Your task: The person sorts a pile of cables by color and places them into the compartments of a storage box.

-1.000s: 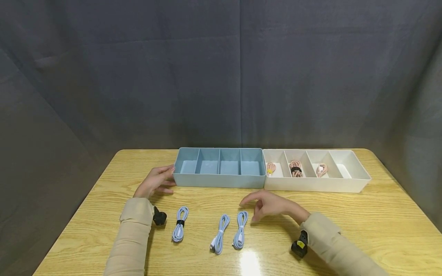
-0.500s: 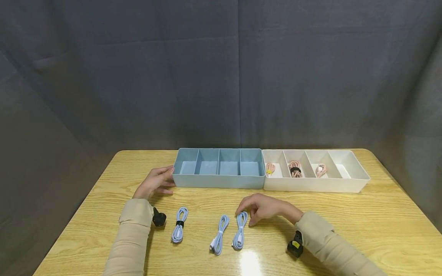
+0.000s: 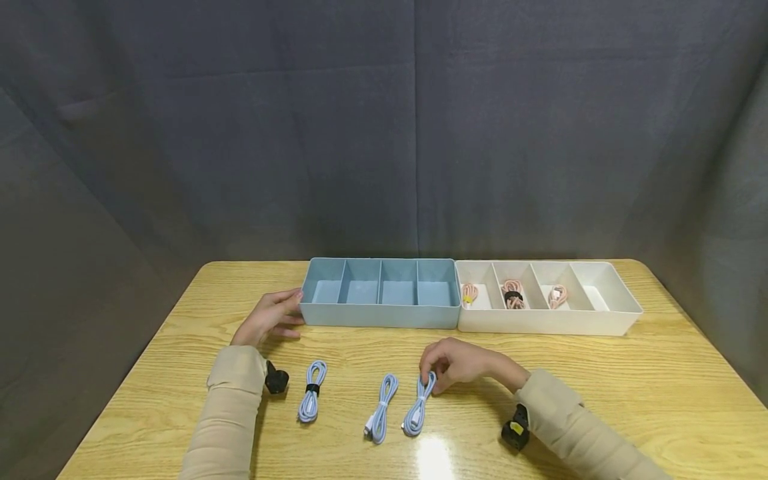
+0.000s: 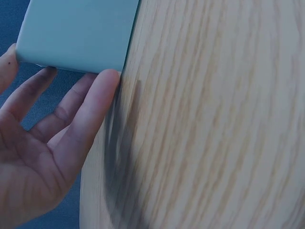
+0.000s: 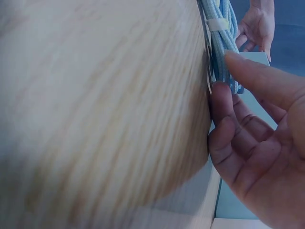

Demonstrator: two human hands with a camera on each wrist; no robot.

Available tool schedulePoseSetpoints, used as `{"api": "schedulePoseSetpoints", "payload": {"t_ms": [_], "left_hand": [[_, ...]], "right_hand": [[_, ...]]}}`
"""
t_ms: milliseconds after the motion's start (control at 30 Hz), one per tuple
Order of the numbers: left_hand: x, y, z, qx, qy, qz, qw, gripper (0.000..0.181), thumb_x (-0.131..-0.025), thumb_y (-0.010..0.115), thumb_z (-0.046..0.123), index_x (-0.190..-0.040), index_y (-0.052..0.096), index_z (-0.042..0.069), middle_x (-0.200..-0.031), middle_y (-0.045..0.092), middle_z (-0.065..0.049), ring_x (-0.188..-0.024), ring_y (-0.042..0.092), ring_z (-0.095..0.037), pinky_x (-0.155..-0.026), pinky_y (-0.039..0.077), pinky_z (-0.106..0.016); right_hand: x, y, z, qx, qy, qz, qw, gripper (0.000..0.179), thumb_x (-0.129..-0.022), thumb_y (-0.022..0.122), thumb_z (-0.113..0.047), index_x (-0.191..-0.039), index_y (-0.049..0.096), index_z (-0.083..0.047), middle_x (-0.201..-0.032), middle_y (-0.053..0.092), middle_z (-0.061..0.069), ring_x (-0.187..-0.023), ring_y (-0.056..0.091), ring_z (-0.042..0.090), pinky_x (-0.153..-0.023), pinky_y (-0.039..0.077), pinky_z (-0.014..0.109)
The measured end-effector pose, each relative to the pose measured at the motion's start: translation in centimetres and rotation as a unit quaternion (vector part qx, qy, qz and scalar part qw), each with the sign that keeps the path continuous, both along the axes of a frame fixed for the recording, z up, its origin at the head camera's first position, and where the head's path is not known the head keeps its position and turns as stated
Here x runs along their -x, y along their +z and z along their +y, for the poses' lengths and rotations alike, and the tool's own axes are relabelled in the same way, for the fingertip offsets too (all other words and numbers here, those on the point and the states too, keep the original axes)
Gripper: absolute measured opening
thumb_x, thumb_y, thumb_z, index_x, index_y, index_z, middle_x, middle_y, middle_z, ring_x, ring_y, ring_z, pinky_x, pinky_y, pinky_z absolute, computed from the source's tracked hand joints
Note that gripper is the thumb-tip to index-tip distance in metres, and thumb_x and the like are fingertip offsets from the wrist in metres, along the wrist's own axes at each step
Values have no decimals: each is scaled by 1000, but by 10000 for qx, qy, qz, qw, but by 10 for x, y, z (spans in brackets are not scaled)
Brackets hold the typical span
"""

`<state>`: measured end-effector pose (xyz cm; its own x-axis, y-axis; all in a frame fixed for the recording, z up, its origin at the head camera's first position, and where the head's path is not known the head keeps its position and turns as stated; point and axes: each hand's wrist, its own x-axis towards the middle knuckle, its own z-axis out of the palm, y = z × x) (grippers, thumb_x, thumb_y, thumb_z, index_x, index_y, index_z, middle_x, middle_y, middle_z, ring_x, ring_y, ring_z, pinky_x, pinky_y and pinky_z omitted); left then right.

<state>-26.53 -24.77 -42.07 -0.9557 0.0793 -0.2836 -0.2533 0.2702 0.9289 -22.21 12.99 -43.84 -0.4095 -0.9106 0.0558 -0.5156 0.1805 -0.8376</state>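
My right hand (image 3: 459, 362) pinches the far end of a coiled light-blue charging cable (image 3: 415, 418), the rightmost of three on the table. In the right wrist view, thumb and fingers close on the end of this cable (image 5: 220, 43), and a pale tie wraps it. My left hand (image 3: 270, 317) touches the left end of a blue divided box (image 3: 381, 316), its fingers extended against the end wall. The left wrist view shows these fingertips at the bottom edge of the box (image 4: 78, 36). The blue box's compartments hold nothing visible.
Two more coiled blue cables lie nearby, one (image 3: 381, 413) in the middle and one with a black strap (image 3: 311, 393) to the left. A white divided box (image 3: 546, 323) abuts the blue one, with pink coiled cables (image 3: 514, 293) in three compartments. A grey curtain (image 3: 384, 133) hangs behind the table.
My right hand has moved left to the rightmost blue cable and taken hold of its far end, which has shifted slightly right. The left hand stays at the blue box.
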Motion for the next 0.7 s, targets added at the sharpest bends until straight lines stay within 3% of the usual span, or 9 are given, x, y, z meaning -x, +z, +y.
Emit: {"api": "schedulePoseSetpoints", "payload": {"t_ms": [433,700], "left_hand": [[0,0,0,-20,-16,-40,10000,60,-94,48,37,-142,30,5,-124,48,-30,-89,63,-25,-69,56,-40],[2,-1,-1,8,-20,-63,10000,58,-95,47,34,-142,30,4,-125,47,-30,-89,63,-25,-69,56,-40]], "right_hand": [[-7,5,6,-257,-135,-60,9996,10,-75,72,0,-84,67,0,-78,64,4,-67,53,2,-59,50,20],[-9,8,13,-101,-131,-78,9998,5,-78,69,-3,-82,66,0,-74,65,6,-67,53,1,-59,51,20]]}}
